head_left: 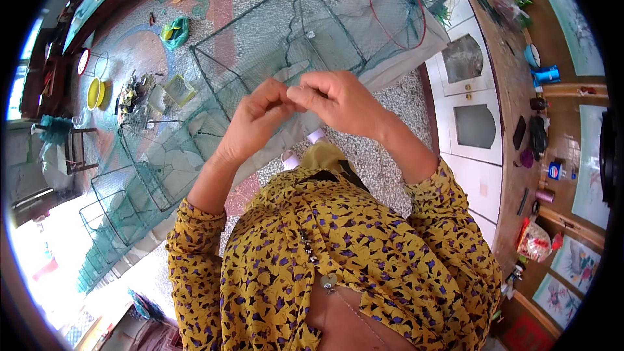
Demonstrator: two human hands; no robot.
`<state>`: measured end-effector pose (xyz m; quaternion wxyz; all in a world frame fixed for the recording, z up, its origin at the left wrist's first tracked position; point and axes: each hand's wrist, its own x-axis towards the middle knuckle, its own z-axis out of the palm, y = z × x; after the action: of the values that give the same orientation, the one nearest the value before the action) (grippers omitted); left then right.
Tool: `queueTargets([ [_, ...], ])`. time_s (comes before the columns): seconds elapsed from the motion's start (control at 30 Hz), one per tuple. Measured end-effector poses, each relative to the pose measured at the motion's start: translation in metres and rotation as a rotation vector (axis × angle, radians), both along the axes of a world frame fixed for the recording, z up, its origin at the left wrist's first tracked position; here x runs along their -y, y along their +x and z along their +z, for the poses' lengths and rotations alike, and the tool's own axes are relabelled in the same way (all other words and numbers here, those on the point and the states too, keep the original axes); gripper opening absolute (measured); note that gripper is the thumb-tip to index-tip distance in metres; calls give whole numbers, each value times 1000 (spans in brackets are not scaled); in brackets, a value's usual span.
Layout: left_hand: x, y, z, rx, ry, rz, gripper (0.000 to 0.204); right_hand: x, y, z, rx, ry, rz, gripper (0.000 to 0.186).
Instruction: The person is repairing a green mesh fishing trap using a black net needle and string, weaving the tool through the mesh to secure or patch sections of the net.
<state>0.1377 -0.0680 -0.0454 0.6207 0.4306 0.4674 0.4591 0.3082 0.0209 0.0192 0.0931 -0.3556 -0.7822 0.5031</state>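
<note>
Both hands meet at chest height in front of me, their fingertips nearly touching. My left hand [255,122] is closed in a pinch. My right hand [342,103] has its thumb and fingers pressed together too. Whatever lies between the fingertips is too small or hidden to name. Beneath and beyond them stretches a long green mesh net trap [257,29] with dark square frames, running from lower left to upper right. Its upper right end has a red hoop [424,19]. Pale cloth [406,58] lies under the netting.
White cabinets [478,156] and a long counter [513,201] with bottles and bags line the right. On the left stand a yellow basin [95,93], a stool [83,62] and a clear box [179,90] beside a pile of small items. A green bag [175,31] lies farther off.
</note>
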Motion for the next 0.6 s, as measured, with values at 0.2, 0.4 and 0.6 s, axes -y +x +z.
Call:
queueTargets([
  [0.2, -12, -40, 41, -142, 51, -25, 22, -7, -5, -4, -92, 613, 41, 37],
  [0.4, -64, -121, 41, -550, 73, 24, 26, 17, 13, -2, -3, 314, 58, 39],
  [0.6, -117, -195, -23, -924, -123, -155, 21, 38, 4, 29, 18, 136, 283, 37],
])
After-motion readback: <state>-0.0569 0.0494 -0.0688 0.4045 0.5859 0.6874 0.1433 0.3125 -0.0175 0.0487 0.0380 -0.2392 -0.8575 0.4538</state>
